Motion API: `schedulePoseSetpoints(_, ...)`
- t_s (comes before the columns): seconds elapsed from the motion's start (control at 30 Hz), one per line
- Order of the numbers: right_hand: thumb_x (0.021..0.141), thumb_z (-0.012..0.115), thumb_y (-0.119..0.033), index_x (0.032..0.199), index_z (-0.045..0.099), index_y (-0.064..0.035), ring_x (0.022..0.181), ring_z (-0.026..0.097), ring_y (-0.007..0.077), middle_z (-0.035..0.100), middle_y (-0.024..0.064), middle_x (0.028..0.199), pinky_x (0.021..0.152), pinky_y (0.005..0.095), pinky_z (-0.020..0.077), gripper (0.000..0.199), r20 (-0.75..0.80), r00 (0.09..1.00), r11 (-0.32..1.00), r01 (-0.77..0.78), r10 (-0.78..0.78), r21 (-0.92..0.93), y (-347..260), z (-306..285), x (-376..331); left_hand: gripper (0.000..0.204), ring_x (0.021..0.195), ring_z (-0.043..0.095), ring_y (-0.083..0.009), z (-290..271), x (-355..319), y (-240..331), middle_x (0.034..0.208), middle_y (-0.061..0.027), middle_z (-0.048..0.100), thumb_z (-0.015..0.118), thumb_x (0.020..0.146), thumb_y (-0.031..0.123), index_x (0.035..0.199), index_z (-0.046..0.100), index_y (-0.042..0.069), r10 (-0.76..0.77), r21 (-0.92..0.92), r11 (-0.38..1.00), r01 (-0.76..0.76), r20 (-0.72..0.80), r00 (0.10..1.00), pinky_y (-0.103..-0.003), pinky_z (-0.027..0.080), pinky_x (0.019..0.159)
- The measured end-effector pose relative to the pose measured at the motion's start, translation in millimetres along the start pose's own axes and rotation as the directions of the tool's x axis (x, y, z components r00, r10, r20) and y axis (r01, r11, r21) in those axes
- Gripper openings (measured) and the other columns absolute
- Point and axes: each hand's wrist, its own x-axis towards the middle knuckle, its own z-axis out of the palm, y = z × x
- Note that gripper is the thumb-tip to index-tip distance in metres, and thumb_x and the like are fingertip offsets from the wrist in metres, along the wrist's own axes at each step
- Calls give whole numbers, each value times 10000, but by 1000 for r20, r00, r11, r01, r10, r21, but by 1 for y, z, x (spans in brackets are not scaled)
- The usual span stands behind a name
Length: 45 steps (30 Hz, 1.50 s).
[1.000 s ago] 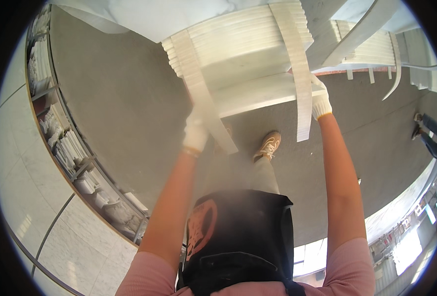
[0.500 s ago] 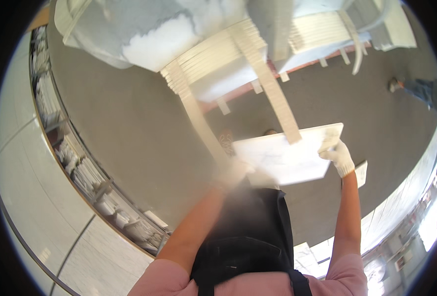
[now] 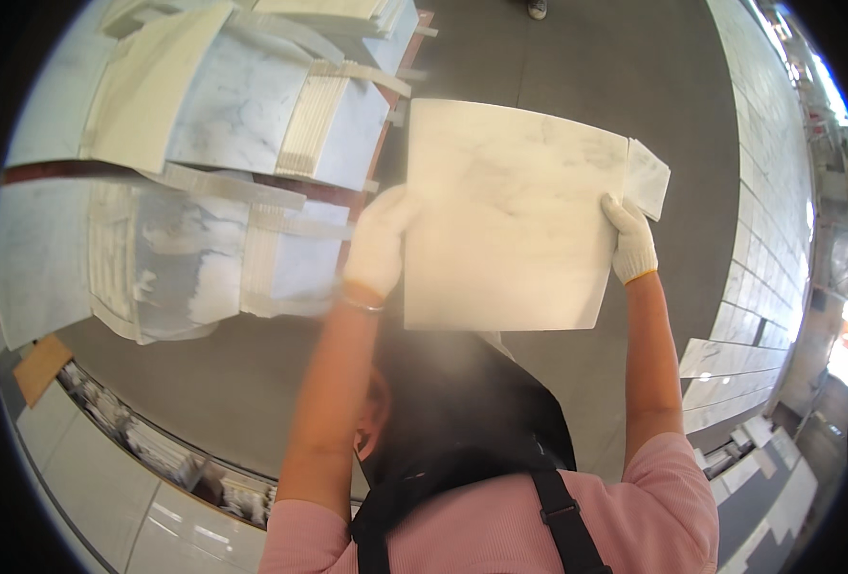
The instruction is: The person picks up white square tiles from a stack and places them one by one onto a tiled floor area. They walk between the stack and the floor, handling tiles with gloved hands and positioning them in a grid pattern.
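Note:
A white marble tile (image 3: pixel 510 220) with faint grey veining is held out in front of me, its broad face toward me. My left hand (image 3: pixel 382 241), in a white knit glove, grips the tile's left edge. The right edge is held by my right hand (image 3: pixel 630 235), gloved the same way, with its thumb against the near face. Fingers behind the tile are hidden. Just past its right edge shows a smaller white marble piece (image 3: pixel 650 178), which seems to lie on the floor.
Stacks of marble tiles (image 3: pixel 185 239) with pale strips between them stand on the left. Rows of light tiles (image 3: pixel 759 201) are laid out at right. A shoe (image 3: pixel 537 9) is at the top, on grey floor (image 3: pixel 577 57). Shelving with slabs (image 3: pixel 156 445) is lower left.
My view has turned right, so the stacks now lie to the left. The tile has come up and faces me more fully. My left hand, blurred before, now shows on its left edge.

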Motion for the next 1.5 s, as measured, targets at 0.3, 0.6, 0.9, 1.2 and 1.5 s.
schedulePoseSetpoints(0.3,1008,596,-272,1320,582,47,1152,599,174,642,100,1263,984,325,466,446,15,997,956,-82,81,280,-2,5,-54,385,1086,630,-171,4,-14,77,1190,-97,684,637,960,169,1265,622,-65,-134,75,989,131,44,990,-314,490,961)
schedulePoseSetpoints(0.6,1024,560,-309,1342,557,32,1188,624,227,641,116,1314,1002,371,496,466,150,982,912,-166,117,374,27,36,-63,346,1064,627,-145,-12,-47,132,1142,-68,698,682,933,186,1192,674,-42,-155,35,987,159,-96,983,-290,491,945)
schedulePoseSetpoints(0.9,1026,548,-329,1344,545,34,1122,668,250,656,136,1287,919,405,560,483,274,946,866,-277,171,416,54,74,-78,344,1007,630,-133,-51,-63,155,1127,-76,698,675,936,162,1200,673,-58,-118,217,963,161,-196,973,-277,492,887)
schedulePoseSetpoints(1.2,1009,607,-295,1338,576,8,1035,676,246,660,133,1252,854,364,573,448,529,812,893,-402,246,203,56,119,-140,434,1013,663,-222,-126,-45,173,1119,-160,732,638,966,341,1142,700,-51,136,950,310,-37,-6,991,-352,480,949)
schedulePoseSetpoints(1.5,966,702,-297,1404,534,9,1145,617,197,680,92,1258,1039,352,467,560,925,351,959,183,143,-217,52,141,-178,339,908,668,-164,-175,-126,140,1063,-90,733,631,978,236,1142,703,-51,-104,466,867,179,-183,978,-329,525,852)
